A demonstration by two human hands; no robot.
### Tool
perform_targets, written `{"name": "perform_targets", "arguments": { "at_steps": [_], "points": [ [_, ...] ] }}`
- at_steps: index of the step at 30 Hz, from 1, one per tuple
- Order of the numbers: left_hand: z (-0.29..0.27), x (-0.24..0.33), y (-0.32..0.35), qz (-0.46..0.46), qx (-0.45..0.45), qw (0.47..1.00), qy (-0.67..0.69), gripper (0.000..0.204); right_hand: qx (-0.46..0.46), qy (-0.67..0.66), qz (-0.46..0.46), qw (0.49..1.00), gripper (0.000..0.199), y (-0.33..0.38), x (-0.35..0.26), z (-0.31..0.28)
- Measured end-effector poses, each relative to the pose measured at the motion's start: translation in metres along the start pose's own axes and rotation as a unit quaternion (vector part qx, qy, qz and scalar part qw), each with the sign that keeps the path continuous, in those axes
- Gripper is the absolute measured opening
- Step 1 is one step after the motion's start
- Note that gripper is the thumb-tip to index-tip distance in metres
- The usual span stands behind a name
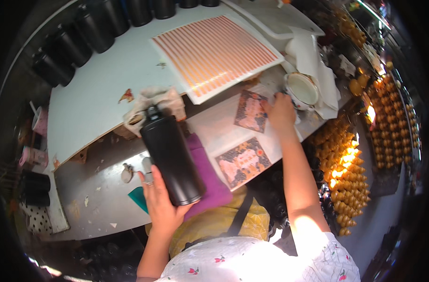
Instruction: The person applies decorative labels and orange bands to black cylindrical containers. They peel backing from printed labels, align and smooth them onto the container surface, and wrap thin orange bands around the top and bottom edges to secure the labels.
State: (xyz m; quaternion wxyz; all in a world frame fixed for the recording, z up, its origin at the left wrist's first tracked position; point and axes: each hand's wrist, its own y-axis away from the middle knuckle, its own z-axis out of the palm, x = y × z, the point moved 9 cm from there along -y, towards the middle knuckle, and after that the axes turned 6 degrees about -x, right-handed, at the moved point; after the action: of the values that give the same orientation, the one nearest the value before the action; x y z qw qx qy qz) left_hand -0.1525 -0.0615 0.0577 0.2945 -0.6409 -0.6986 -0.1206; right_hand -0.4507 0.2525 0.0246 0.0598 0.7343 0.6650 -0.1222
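Note:
A matte black bottle (pixel 170 160) lies tilted in front of me, its narrow neck pointing away. My left hand (pixel 165 202) holds it near its base, fingers along its left side. Under its right side is a folded purple cloth (pixel 207 174). To the right, my right hand (pixel 281 113) is beside a dark and pink printed sheet (pixel 250 113), its curled fingers at the sheet's right edge. Whatever is between those fingertips is hidden. A second printed sheet (pixel 242 162) lies nearer me. Just right of my right hand stands a white enamel bowl (pixel 302 89).
Several black bottles (pixel 94 33) line the far left edge of the pale board (pixel 101 80). A striped orange sheet (pixel 216 51) lies on it. A crumpled cloth (pixel 172 101) sits behind the bottle's neck. Rows of shiny gold pieces (pixel 341 178) stand at right.

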Motion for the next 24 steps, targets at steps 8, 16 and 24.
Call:
{"name": "perform_targets", "arguments": {
  "at_steps": [8, 16, 24],
  "points": [
    [-0.004, 0.008, -0.007, 0.049, 0.008, 0.999, 0.001, 0.123, -0.032, -0.012, 0.081, 0.996, 0.044, -0.022, 0.005, 0.004],
    [-0.016, 0.016, -0.007, 0.051, 0.023, 0.995, -0.087, 0.115, 0.136, -0.07, -0.031, 0.988, 0.016, -0.011, -0.003, -0.008],
    [-0.024, 0.046, -0.017, 0.13, 0.044, 0.977, -0.161, 0.098, 0.262, -0.057, -0.267, 0.926, 0.006, 0.019, -0.039, -0.058]
  ]
}}
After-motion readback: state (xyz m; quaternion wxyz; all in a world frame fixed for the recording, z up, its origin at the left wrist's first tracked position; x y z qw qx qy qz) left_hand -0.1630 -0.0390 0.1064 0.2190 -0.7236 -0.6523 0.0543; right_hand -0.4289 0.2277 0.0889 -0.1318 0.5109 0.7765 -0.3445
